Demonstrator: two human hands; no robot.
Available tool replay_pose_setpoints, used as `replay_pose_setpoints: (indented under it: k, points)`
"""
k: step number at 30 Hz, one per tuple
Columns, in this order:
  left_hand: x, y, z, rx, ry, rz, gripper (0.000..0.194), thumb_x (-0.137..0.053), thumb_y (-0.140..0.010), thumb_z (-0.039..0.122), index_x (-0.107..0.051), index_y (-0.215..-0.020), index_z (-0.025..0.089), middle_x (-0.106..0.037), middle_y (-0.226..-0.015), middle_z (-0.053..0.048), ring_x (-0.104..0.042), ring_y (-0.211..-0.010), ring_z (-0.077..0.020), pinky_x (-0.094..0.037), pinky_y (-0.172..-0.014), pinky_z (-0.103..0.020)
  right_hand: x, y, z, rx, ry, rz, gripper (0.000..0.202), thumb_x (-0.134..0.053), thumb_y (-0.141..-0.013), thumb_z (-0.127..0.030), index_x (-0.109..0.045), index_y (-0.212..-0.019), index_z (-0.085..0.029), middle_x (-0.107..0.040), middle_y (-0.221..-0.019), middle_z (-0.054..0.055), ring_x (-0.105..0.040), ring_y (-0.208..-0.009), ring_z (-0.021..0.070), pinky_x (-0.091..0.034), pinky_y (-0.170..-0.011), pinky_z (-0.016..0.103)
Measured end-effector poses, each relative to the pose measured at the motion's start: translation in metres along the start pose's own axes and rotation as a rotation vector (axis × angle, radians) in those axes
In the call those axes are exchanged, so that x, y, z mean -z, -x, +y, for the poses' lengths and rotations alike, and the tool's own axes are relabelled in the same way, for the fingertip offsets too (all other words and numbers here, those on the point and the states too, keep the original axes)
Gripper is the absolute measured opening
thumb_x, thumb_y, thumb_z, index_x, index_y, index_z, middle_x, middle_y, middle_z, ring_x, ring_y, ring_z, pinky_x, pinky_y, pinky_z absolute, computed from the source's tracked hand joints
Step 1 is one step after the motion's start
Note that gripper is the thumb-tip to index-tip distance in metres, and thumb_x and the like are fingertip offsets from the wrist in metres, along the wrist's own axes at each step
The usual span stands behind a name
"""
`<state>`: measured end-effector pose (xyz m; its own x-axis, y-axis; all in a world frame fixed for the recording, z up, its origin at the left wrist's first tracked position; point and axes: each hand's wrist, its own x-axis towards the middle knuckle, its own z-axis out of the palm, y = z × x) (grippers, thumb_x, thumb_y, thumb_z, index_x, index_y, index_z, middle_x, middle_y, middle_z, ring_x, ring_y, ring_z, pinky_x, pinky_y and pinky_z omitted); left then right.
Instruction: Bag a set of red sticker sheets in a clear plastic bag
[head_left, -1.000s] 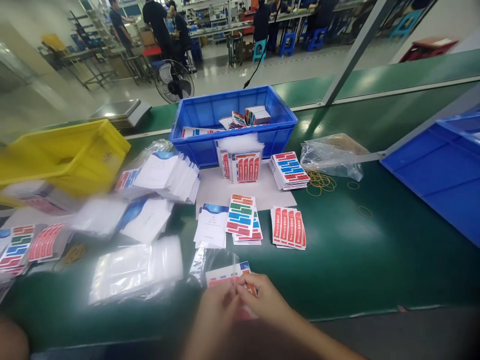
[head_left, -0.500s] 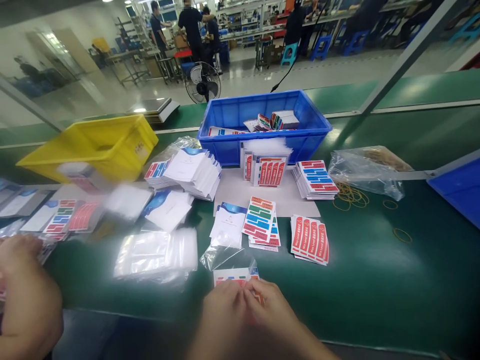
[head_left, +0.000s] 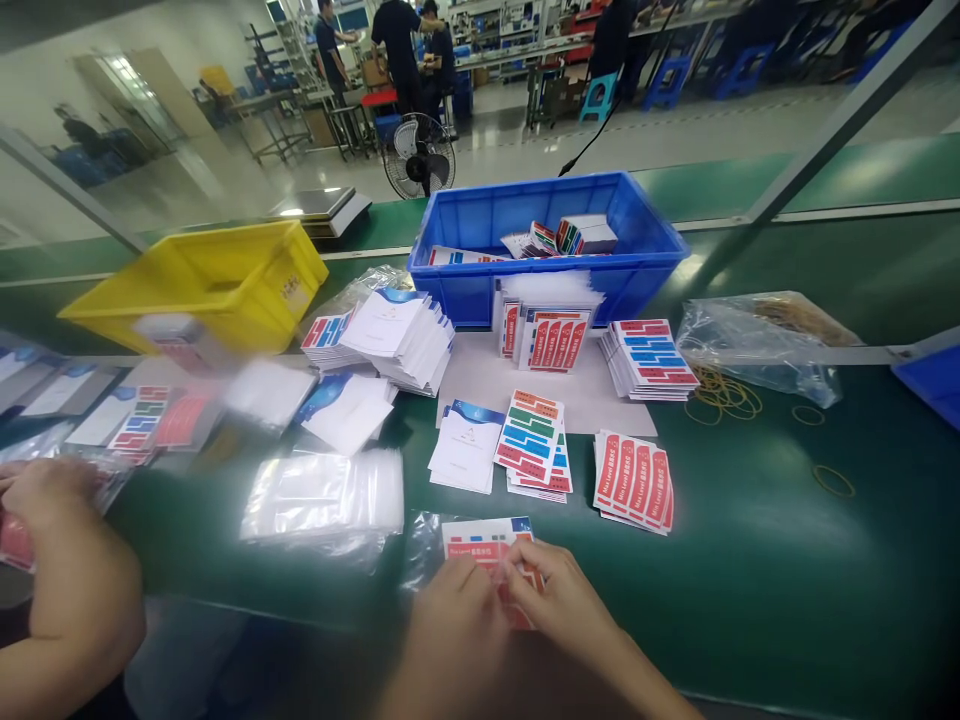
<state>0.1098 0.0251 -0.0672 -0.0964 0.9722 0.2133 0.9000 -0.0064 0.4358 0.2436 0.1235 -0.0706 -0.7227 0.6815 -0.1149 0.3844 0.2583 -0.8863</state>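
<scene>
Near the front edge of the green table, a set of printed cards (head_left: 476, 535) with red labels lies in or against a clear plastic bag (head_left: 424, 550). My left hand (head_left: 461, 610), somewhat blurred, is closed on the near part of the set. My right hand (head_left: 551, 590) pinches it from the right, fingertips close to the left ones. Beyond are white leaflets (head_left: 465, 450), a stack of multicoloured label sheets (head_left: 531, 435) and red label sheets (head_left: 634, 480). A pile of clear bags (head_left: 322, 500) lies to the left.
Behind stand a blue bin (head_left: 547, 280) holding cards and a yellow bin (head_left: 217, 285). Leaflet stacks (head_left: 401, 340), label sheets (head_left: 649, 360) and rubber bands (head_left: 724, 395) lie between. Another person's arm (head_left: 75, 600) works at far left.
The view has shifted slightly. The clear bag, raised beyond the cards before, now lies flatter to their left. My hands remain at the set, with my right fingers a little higher on it.
</scene>
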Motion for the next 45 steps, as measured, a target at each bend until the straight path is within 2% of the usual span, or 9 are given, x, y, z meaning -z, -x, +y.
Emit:
replay_pose_setpoints:
  k: [4,8,11,14,17,20,24,30,45]
  points:
    - [0.009,-0.007,-0.004,0.08,-0.012,-0.04,0.018,-0.044,-0.079,0.008,-0.046,-0.065,0.02,-0.056,-0.067,-0.002,-0.053,-0.061,-0.0128,-0.039,-0.055,-0.024,-0.001,0.0,0.005,-0.007,-0.007,-0.037,0.024,-0.047,-0.087,-0.021,-0.052,-0.064,-0.02,-0.06,-0.065,-0.002,-0.056,-0.064,0.0159,-0.039,-0.061,0.025]
    - [0.026,-0.006,-0.021,0.242,-0.041,0.094,0.023,-0.048,-0.081,0.013,-0.04,-0.061,0.02,-0.051,-0.061,0.001,-0.051,-0.057,-0.0105,-0.038,-0.054,-0.021,-0.004,0.008,0.02,-0.044,-0.03,0.033,0.028,-0.048,-0.091,-0.03,-0.057,-0.066,-0.021,-0.063,-0.068,0.0,-0.061,-0.067,0.0188,-0.046,-0.066,0.028]
    - [0.046,-0.005,-0.033,0.36,-0.076,0.242,0.022,-0.05,-0.08,0.016,-0.041,-0.06,0.021,-0.048,-0.055,0.003,-0.047,-0.05,-0.0096,-0.036,-0.05,-0.021,-0.003,0.017,0.035,-0.09,-0.19,0.106,0.024,-0.053,-0.09,-0.04,-0.063,-0.106,-0.024,-0.07,-0.1,0.005,-0.066,-0.09,0.0242,-0.054,-0.076,0.03]
    - [0.079,-0.005,-0.032,0.431,-0.089,0.473,0.022,-0.051,-0.081,0.021,-0.047,-0.059,0.021,-0.048,-0.052,0.004,-0.046,-0.048,-0.0097,-0.037,-0.049,-0.021,0.0,0.025,0.048,-0.169,-0.331,0.364,0.068,-0.058,-0.087,-0.045,-0.03,-0.145,-0.026,-0.049,-0.14,0.008,-0.059,-0.114,0.027,-0.057,-0.082,0.03]
    - [0.112,-0.005,-0.019,0.371,-0.105,0.698,0.017,-0.054,-0.08,0.02,-0.054,-0.064,0.021,-0.054,-0.056,0.003,-0.049,-0.052,-0.0104,-0.039,-0.051,-0.021,0.005,0.029,0.051,-0.049,-0.256,0.527,0.074,-0.06,-0.086,-0.041,-0.024,-0.148,-0.023,-0.059,-0.13,0.011,-0.062,-0.11,0.0281,-0.055,-0.091,0.036]
    - [0.123,-0.007,-0.014,0.349,-0.112,0.813,0.014,-0.057,-0.079,0.016,-0.055,-0.065,0.019,-0.058,-0.064,0.002,-0.053,-0.06,-0.0108,-0.042,-0.055,-0.021,0.008,0.026,0.046,0.066,-0.197,0.331,0.061,-0.06,-0.087,-0.034,-0.036,-0.142,-0.023,-0.072,-0.107,0.007,-0.065,-0.104,0.0282,-0.049,-0.098,0.044]
    - [0.085,-0.007,-0.029,0.309,-0.12,0.542,0.014,-0.058,-0.079,0.014,-0.053,-0.067,0.018,-0.054,-0.068,0.001,-0.052,-0.064,-0.0109,-0.042,-0.062,-0.023,0.006,0.02,0.039,-0.029,-0.263,0.17,0.027,-0.057,-0.089,-0.037,-0.068,-0.108,-0.022,-0.073,-0.104,0.006,-0.067,-0.096,0.0279,-0.054,-0.088,0.039]
    - [0.004,-0.012,-0.029,0.283,-0.093,0.136,0.02,-0.046,-0.081,0.01,-0.043,-0.064,0.02,-0.047,-0.066,0.002,-0.047,-0.06,-0.0099,-0.037,-0.055,-0.02,0.016,0.029,0.035,-0.322,-0.572,0.348,0.039,-0.068,-0.078,-0.051,-0.071,-0.097,-0.018,-0.075,-0.091,0.009,-0.07,-0.081,0.0306,-0.06,-0.073,0.039]
    - [-0.042,-0.007,-0.003,0.143,0.06,0.17,0.016,-0.05,-0.077,0.005,-0.046,-0.069,0.017,-0.061,-0.093,-0.006,-0.054,-0.082,-0.0169,-0.048,-0.071,-0.028,0.002,0.051,0.029,-0.521,-0.897,0.12,0.051,-0.072,-0.072,-0.058,-0.067,-0.099,-0.015,-0.075,-0.088,0.01,-0.07,-0.076,0.0294,-0.056,-0.075,0.045]
